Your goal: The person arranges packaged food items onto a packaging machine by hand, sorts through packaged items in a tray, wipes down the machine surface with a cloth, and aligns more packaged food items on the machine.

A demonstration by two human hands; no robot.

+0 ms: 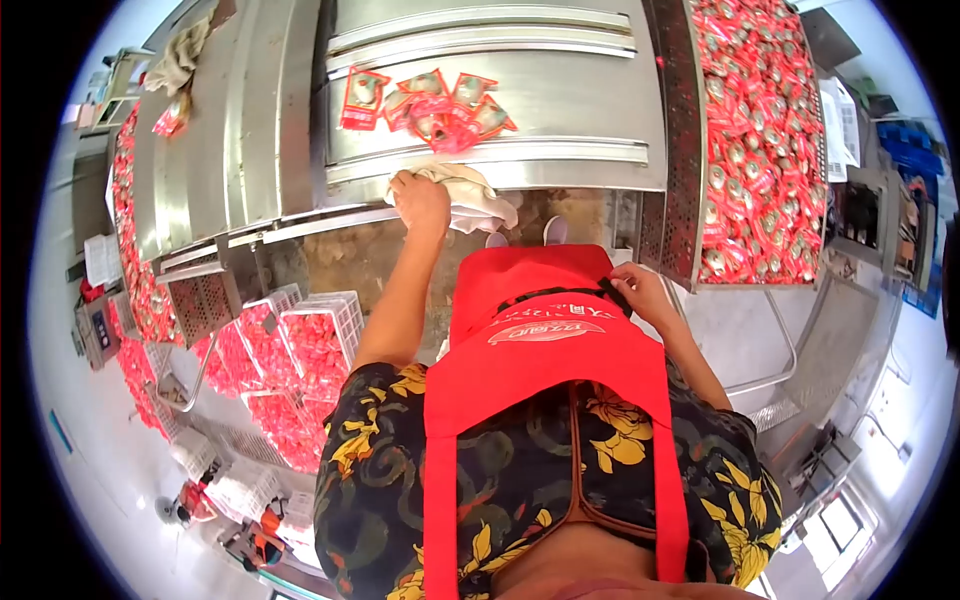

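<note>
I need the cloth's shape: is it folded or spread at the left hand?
Neither: the cloth is bunched. It lies in loose, uneven creases by the left hand, at the near edge of the metal table.

Workroom, brightly lit. Smooth silver steel worktable (590, 110) with raised rails; brown, stained floor (350, 265) beneath. Perforated metal bin wall (683, 200) just beside its right end. Bent grey tube frame (795, 350) below that. White lattice plastic crates (345, 315) lower left. Blue plastic crates (905, 150) far right, near white wall (895, 400). Bright window (838, 525) lower right.
</note>
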